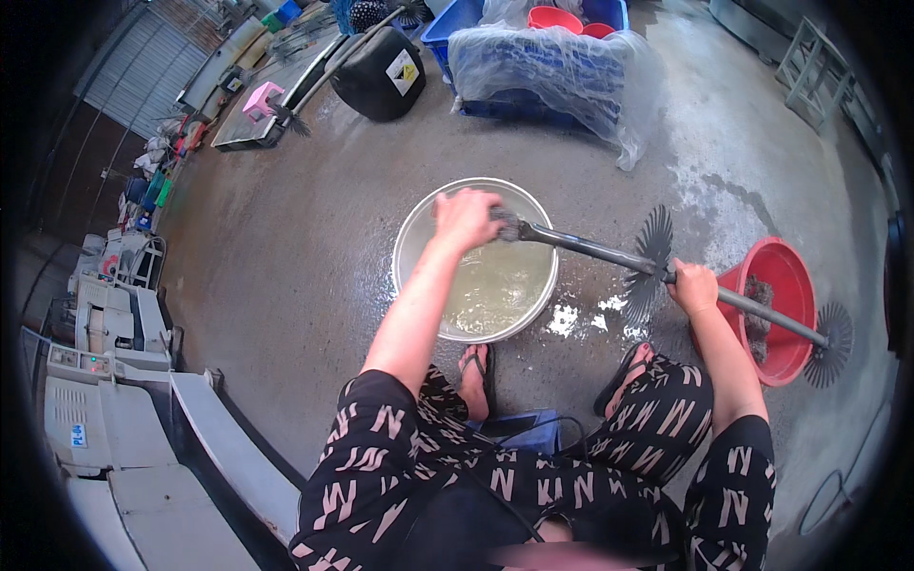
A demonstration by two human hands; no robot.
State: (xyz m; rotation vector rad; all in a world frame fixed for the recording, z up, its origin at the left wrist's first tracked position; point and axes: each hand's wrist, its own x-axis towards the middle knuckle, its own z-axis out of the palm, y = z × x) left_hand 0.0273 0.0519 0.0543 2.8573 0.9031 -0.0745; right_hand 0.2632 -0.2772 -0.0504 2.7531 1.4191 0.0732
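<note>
My right hand (692, 287) is wrapped round a long grey metal rod (590, 248) that slants across in front of me. Black discs of narrow, fanned blades sit along it: one disc (653, 262) just left of that hand, another disc (830, 344) at the far right end. At the rod's left end, my left hand (466, 219) has its fingers curled against a rough grey clump (506, 225), whose kind I cannot make out. Below the left hand stands a round white tub (404, 276) of cloudy, yellowish water.
To the right, a red bucket (803, 276) holds grey-brown clumps (758, 319). Ahead are a black plastic drum (367, 81) and a blue crate (524, 107) draped with clear plastic sheet (562, 67). Grey machinery (133, 428) lines the left. Wet patches mark the concrete floor (286, 238).
</note>
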